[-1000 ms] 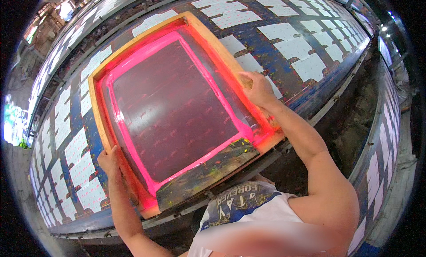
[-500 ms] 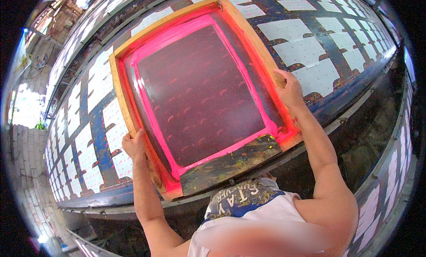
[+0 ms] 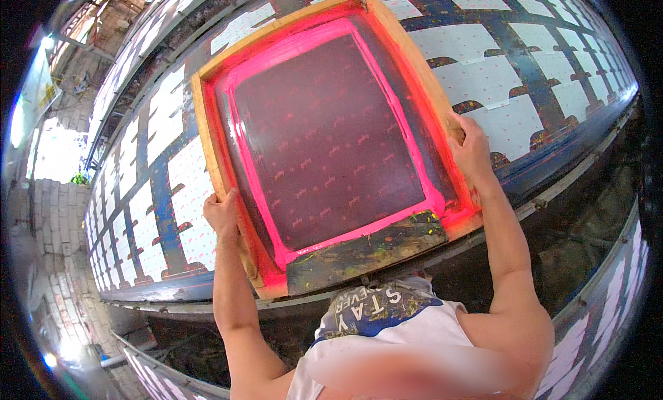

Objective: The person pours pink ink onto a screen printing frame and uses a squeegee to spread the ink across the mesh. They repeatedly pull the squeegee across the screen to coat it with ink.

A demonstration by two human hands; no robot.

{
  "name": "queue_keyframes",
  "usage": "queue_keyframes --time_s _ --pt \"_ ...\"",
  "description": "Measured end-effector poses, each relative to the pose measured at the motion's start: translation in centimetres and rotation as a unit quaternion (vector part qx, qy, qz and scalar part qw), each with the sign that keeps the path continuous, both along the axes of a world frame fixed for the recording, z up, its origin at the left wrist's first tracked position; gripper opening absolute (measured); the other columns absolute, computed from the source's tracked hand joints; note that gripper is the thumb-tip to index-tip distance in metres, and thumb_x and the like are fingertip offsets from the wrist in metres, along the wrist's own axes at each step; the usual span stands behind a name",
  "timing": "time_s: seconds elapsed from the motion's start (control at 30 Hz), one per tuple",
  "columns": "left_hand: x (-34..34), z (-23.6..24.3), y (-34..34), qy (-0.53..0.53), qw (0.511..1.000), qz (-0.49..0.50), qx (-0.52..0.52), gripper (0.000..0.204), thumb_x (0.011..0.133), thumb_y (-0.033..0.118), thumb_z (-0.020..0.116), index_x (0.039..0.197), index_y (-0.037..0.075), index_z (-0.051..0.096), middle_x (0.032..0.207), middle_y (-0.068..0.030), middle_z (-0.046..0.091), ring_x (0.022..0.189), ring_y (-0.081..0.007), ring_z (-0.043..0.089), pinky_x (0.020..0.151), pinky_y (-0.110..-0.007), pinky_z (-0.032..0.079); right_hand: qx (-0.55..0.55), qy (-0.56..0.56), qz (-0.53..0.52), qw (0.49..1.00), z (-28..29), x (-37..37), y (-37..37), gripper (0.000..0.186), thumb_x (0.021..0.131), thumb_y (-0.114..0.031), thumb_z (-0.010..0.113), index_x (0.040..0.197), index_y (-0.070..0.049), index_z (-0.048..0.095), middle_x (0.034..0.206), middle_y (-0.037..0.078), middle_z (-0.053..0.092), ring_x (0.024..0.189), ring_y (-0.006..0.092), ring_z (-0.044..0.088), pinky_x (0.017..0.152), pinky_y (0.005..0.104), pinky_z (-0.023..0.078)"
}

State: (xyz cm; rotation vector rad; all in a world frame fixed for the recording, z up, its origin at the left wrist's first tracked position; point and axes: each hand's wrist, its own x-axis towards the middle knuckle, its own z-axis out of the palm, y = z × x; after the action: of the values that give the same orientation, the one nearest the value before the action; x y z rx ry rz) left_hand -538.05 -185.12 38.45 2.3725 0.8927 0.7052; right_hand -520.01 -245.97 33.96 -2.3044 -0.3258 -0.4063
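Note:
A large screen printing frame (image 3: 407,51) lies across the long table in front of me, tilted a little in the picture. Its wooden border is smeared with bright pink ink around a dark mesh (image 3: 331,138) bearing small repeated marks. My left hand (image 3: 221,211) is closed round the frame's left side, low down. On the right side, my right hand (image 3: 471,148) grips the wood, with the thumb and fingers wrapped over the edge. A dark, paint-stained strip (image 3: 366,254) covers the near end of the frame. What lies under the frame is hidden.
White cut fabric pieces (image 3: 507,127) with small pink marks lie in rows on the dark, ink-spotted table (image 3: 164,213). A metal rail (image 3: 552,193) runs along its near edge. Another table with pale pieces (image 3: 587,331) stands at the lower right; a brick wall (image 3: 61,217) is at left.
In the picture, the frame, both hands and the table pieces have shifted slightly right together. Both hands keep their hold on the frame.

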Motion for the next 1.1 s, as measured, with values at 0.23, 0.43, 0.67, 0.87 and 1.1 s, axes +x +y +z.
queue_keyframes --time_s 0.23,0.43,0.67,0.87,1.1 --pt "0.9 -2.6 1.6 0.062 0.998 0.033 0.006 0.050 0.079 0.042 0.097 0.086 -0.004 0.078 0.080 -0.0164 0.072 0.076 -0.0336 0.070 0.076 -0.049 0.056 -0.063 -0.041 0.298 0.952 4.6 -12.1 2.5 0.057 0.086 -0.012 0.085 0.141 -0.010 0.073 0.146 0.018 0.068 0.135 0.0394 0.065 0.113 0.0529 0.052" --pt "1.7 -2.5 0.1 0.137 0.989 0.038 0.045 0.063 0.083 0.054 0.091 0.102 -0.005 0.079 0.109 -0.0273 0.076 0.105 -0.0463 0.073 0.095 -0.056 0.057 -0.167 -0.052 0.430 0.886 5.3 -19.2 8.0 0.051 0.079 -0.010 0.086 0.129 -0.013 0.078 0.135 0.015 0.073 0.127 0.0368 0.070 0.108 0.0517 0.056" --pt "1.3 -1.3 -2.2 0.112 0.989 0.052 0.079 0.060 0.089 0.052 0.083 0.109 -0.005 0.080 0.115 -0.0278 0.075 0.113 -0.0458 0.073 0.101 -0.055 0.059 -0.212 -0.088 0.381 0.896 6.7 -20.9 14.7 0.047 0.080 -0.002 0.074 0.126 -0.008 0.078 0.120 0.014 0.075 0.113 0.0367 0.073 0.099 0.0497 0.059" --pt "1.0 -0.7 -2.8 0.037 0.998 0.040 0.039 0.052 0.090 0.040 0.077 0.114 -0.007 0.078 0.119 -0.0280 0.072 0.115 -0.0472 0.071 0.102 -0.054 0.059 -0.281 0.024 0.373 0.884 9.1 -19.1 18.5 0.044 0.082 -0.002 0.069 0.124 -0.009 0.079 0.109 0.014 0.077 0.104 0.0395 0.075 0.093 0.0513 0.061" --pt "0.6 -0.9 -3.2 0.012 0.999 0.022 0.030 0.044 0.090 0.025 0.074 0.121 -0.006 0.075 0.119 -0.0269 0.069 0.119 -0.0459 0.067 0.105 -0.054 0.056 -0.287 0.014 0.348 0.892 9.3 -22.1 18.0 0.042 0.079 0.005 0.065 0.117 -0.005 0.080 0.111 0.018 0.079 0.107 0.0396 0.076 0.093 0.0511 0.061"
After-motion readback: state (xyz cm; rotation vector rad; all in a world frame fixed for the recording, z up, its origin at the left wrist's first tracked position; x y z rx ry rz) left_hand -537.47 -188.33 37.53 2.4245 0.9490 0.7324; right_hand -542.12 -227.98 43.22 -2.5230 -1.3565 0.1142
